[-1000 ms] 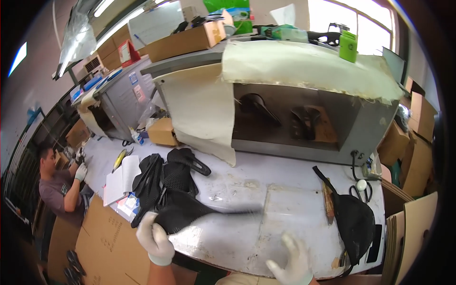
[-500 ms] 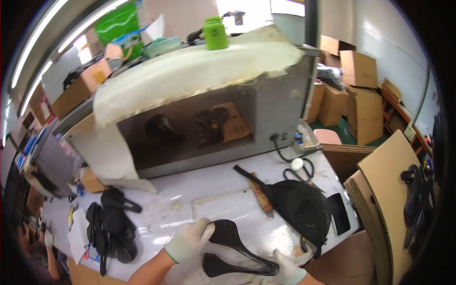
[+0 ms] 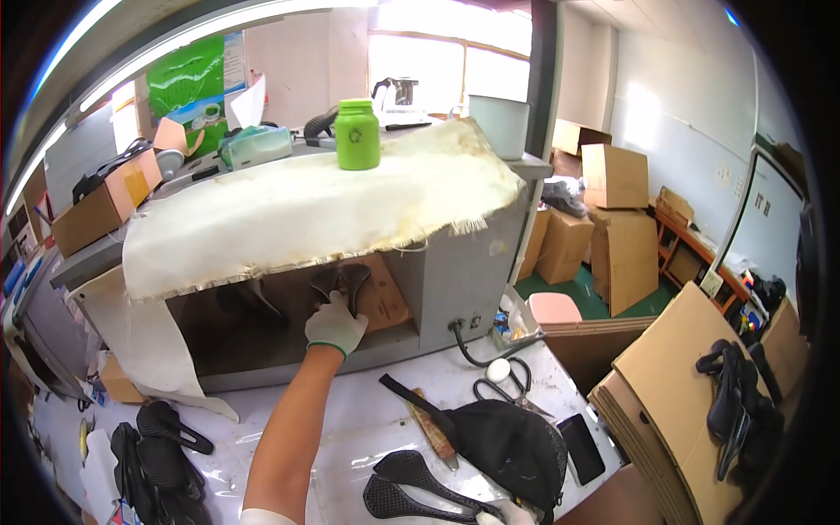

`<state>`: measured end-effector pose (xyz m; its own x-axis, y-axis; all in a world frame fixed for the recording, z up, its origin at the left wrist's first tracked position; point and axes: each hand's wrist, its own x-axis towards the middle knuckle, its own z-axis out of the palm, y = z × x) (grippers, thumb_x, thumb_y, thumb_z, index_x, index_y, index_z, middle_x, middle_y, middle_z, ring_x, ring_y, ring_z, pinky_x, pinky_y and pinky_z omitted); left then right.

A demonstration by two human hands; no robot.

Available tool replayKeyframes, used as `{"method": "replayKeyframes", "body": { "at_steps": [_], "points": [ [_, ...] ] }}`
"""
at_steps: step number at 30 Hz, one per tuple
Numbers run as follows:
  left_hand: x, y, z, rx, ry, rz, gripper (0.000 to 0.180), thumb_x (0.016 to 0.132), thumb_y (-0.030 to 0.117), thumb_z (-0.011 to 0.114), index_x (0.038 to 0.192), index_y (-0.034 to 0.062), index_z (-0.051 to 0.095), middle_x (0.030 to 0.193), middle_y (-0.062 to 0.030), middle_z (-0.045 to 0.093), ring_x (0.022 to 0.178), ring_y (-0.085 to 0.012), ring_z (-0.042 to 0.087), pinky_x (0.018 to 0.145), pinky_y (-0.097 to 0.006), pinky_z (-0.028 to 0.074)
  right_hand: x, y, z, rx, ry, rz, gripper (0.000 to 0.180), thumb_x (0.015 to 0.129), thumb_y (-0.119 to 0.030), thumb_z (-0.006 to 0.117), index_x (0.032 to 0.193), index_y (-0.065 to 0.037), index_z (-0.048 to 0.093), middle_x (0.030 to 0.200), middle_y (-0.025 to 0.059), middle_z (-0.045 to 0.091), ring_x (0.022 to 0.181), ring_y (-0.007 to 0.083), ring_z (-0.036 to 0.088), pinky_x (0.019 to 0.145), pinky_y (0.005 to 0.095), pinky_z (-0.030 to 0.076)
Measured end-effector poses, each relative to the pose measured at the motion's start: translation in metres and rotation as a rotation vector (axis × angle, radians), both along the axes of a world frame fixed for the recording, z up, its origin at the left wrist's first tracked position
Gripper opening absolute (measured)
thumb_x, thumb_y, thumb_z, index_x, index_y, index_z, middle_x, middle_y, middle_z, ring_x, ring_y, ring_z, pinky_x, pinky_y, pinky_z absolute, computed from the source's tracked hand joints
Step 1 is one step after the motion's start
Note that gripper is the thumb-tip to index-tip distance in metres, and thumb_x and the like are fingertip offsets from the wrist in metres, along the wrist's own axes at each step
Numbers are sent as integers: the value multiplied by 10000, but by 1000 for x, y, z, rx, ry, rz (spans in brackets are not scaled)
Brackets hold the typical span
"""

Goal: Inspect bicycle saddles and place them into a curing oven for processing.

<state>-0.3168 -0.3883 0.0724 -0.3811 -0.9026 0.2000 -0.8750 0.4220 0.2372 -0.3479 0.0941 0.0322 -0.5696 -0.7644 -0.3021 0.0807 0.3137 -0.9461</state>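
My left hand (image 3: 336,325), in a pale glove, reaches into the open front of a grey metal box (image 3: 448,280). Its fingers are closed at the near end of a dark bicycle saddle (image 3: 353,282), which sits beside a brown cardboard piece (image 3: 385,297) inside. At the lower edge, my gloved right hand (image 3: 507,514) is partly cut off and pinches the narrow nose of a black bicycle saddle (image 3: 404,503). That saddle has a perforated surface and a long central opening. Another dark shape (image 3: 262,299) stands deeper in the shadowed box.
A cream cloth (image 3: 297,223) drapes over the box, with a green jar (image 3: 357,136) on top. Near my right hand lie a black bag (image 3: 512,446), scissors (image 3: 516,389) and a phone (image 3: 581,448). Black saddles (image 3: 162,464) lie at left; cardboard sheets (image 3: 674,376) lean at right.
My left hand has let go of the perforated saddle and moved forward into the box. My right hand still holds that saddle, now lower in view. The head view has tilted up and turned right.
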Motion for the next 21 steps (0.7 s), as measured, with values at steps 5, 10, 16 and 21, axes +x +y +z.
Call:
{"method": "replayKeyframes", "body": {
  "at_steps": [5,10,16,21],
  "points": [
    [44,28,22,-181,272,-31,693,846,411,653,1360,-9,456,1061,-226,685,911,-428,724,798,-525,590,-9,0,-4,-103,27,-25,278,989,-159,677,1183,41,677,1019,34,675,946,115,588,842,277,480],
    [146,129,39,-380,408,-255,646,767,309,767,1284,13,517,933,-174,644,666,-378,689,597,-487,567,-38,-2,10,-282,-103,-187,337,1044,-257,554,1224,14,641,971,115,695,901,201,665,822,315,530],
    [285,303,3,4,320,-77,527,737,227,823,1194,40,638,709,-94,663,601,-277,689,599,-393,567,-36,-120,48,-622,-359,-329,461,1041,-436,514,1103,15,587,742,146,620,473,245,544,443,350,452],
    [320,380,-47,192,409,152,734,773,337,818,1339,-19,516,1079,-244,637,975,-426,637,871,-521,514,-37,-262,48,-819,-588,-192,333,1039,-395,587,1137,-77,578,880,124,641,709,233,594,593,378,459]
  ]
}}
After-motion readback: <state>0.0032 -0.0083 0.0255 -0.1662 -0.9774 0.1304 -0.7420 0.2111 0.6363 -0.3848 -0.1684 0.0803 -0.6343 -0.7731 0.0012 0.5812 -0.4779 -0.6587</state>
